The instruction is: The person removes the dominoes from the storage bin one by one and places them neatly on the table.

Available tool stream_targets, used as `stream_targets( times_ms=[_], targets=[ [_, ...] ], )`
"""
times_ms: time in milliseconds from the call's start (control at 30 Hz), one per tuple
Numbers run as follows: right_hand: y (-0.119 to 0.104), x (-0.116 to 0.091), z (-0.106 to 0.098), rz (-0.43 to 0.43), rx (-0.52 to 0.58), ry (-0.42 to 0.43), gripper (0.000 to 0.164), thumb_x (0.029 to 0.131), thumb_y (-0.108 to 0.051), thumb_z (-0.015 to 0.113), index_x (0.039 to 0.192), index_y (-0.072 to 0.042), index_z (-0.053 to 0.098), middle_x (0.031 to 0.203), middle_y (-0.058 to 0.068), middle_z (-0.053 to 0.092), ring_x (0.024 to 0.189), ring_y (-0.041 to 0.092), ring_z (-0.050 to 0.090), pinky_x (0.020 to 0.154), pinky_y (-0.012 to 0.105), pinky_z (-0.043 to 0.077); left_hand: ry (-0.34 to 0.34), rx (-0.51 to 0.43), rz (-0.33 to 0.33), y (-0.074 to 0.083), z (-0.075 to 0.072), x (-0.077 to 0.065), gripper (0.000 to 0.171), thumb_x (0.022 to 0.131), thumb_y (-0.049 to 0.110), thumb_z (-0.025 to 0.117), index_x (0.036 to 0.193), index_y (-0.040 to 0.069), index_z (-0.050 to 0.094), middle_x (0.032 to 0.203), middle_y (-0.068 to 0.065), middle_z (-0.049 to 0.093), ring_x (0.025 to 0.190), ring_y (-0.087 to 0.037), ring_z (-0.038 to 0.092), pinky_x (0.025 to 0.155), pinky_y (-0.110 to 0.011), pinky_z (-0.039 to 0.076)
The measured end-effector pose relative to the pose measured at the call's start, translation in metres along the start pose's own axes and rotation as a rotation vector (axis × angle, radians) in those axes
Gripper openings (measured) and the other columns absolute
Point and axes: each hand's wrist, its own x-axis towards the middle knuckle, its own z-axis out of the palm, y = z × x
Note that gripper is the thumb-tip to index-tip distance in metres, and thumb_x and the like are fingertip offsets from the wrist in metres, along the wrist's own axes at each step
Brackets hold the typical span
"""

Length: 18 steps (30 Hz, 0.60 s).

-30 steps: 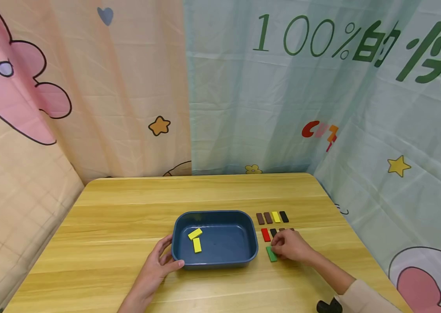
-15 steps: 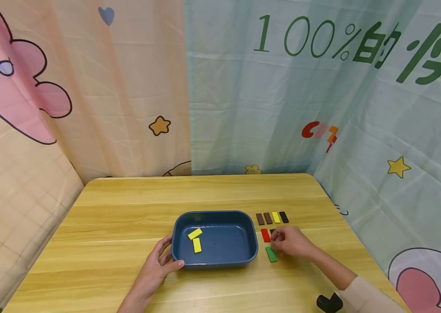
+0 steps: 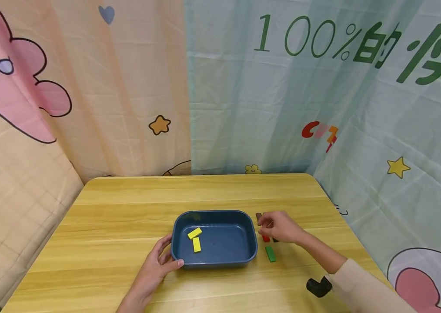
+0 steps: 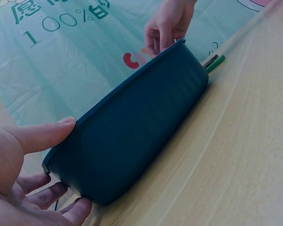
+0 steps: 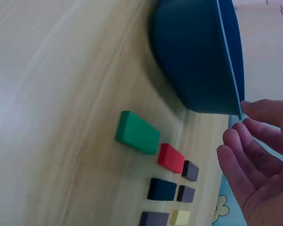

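Note:
A dark blue rectangular bin stands on the table with two yellow blocks inside. My left hand holds its left end, thumb on the rim and fingers against the outer wall, as the left wrist view also shows. My right hand hovers by the bin's right end, thumb and index finger bent toward each other. In the right wrist view its thumb overlaps the rim; whether anything is pinched there is hidden. Below it lie a green block, a red block and a black block.
Brown blocks and a yellow block lie in rows right of the bin, partly covered by my right hand in the head view. A black object is at my right sleeve. Printed curtains hang behind the wooden table.
My right hand has lifted off the block rows and moved left and away from me, toward the bin's right end. My left hand and the bin stay put.

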Motion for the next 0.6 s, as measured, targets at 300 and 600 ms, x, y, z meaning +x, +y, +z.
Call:
stream_targets(
  times_ms=[300,600],
  targets=[
    [-0.022,0.018,-0.005,-0.047,-0.009,-0.073,0.016,0.094,-0.014,0.078,0.106,-0.005,0.074,0.087,-0.009,0.067,0.076,0.008,0.063,0.071,0.029,0.056,-0.007,-0.005,0.002,-0.002,-0.001,0.000,0.084,0.087,0.002,0.083,0.157,0.009,0.038,0.164,-0.020,0.031,0.143,-0.042,0.041,0.106,-0.041,0.048],
    [-0.037,0.036,0.000,-0.126,0.026,-0.183,0.024,0.093,-0.008,0.079,0.114,0.002,0.072,0.099,0.005,0.071,0.086,0.010,0.067,0.078,0.025,0.058,-0.006,-0.004,0.003,-0.001,-0.001,0.001,0.084,0.086,0.001,0.082,0.157,0.009,0.037,0.164,-0.020,0.031,0.143,-0.041,0.041,0.106,-0.040,0.048]
  ],
)
